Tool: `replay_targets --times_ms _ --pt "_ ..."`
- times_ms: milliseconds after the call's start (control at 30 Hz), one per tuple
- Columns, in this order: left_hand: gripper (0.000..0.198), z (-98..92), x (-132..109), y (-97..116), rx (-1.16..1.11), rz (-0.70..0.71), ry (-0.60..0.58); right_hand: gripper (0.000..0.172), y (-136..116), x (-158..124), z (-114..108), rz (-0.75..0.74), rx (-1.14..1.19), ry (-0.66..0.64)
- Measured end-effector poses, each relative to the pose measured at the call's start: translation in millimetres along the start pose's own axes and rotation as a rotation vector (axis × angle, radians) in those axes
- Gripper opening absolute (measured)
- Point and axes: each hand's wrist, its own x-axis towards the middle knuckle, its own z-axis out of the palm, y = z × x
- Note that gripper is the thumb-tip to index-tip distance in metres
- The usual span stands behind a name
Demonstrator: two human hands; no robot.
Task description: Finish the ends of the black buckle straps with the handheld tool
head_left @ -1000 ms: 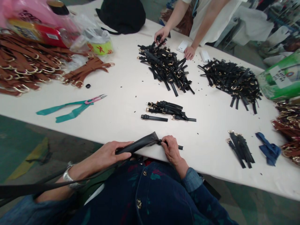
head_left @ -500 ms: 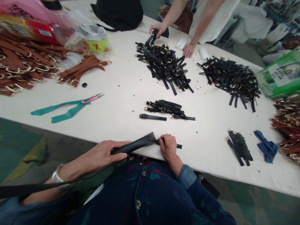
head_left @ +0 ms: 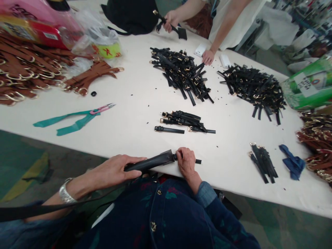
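Could lose hold of the narrow black strap (head_left: 198, 162) from too light a pinch in the right hand (head_left: 186, 161), or skew it against the wide black leather-look strap piece (head_left: 151, 163) by pulling at an angle; could crease or twist the wide piece by squeezing too hard with the left hand (head_left: 120, 169); could snag on the long black band (head_left: 15, 213) at lower left, or slip over the near edge of the white table (head_left: 129, 128), through working so close to it; might mix up with the small pile of black buckle straps (head_left: 184, 120) just beyond if set down carelessly

Looks smooth, black, faintly glossy; long, apparently folded lengthwise, squared off at the end facing the right hand; slants slightly upward to the right in view; next to it, a much thinner flat strap with a straight-cut tail past the right hand; too small to tell how joined

Located at the near table edge, in front of the denim-look jacket (head_left: 135, 214), well apart from the pink-handled thread snips (head_left: 100, 110)

Grasping the wide piece in the left hand, thumb on the near side; pinching the narrow strap in the right hand with curled fingers, exact thumb contact not visible
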Motion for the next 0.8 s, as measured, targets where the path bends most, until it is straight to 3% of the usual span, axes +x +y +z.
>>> replay_targets --times_ms 500,800 --pt "0.053 -14.4 23.4 -4.0 -0.066 0.040 -0.084 0.015 2.2 2.2 -0.4 0.057 0.097 0.004" --pt "0.058 -5.3 17.1 -7.0 -0.123 0.057 -0.058 0.016 5.4 -3.1 -5.4 0.084 0.213 -0.015"
